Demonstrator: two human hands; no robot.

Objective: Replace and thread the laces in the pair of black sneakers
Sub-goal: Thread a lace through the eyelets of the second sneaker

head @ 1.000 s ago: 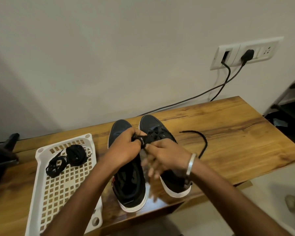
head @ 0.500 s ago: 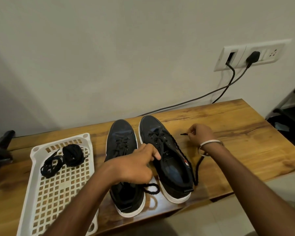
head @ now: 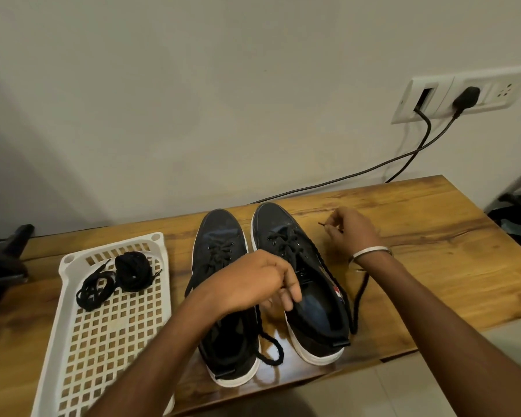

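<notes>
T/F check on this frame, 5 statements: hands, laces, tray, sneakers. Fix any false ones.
1. The right hand pinches a lace end beside the right-side sneaker. True.
2. The white tray holds a pair of scissors. False: it holds two bundles of black laces.
3. Both sneakers stand on the wooden table, toes toward the wall. True.
4. The left hand rests inside the tray. False: it is over the sneakers, between the left-side sneaker and the other one.
5. The wall socket has nothing plugged in. False: two black cables hang from it.
</notes>
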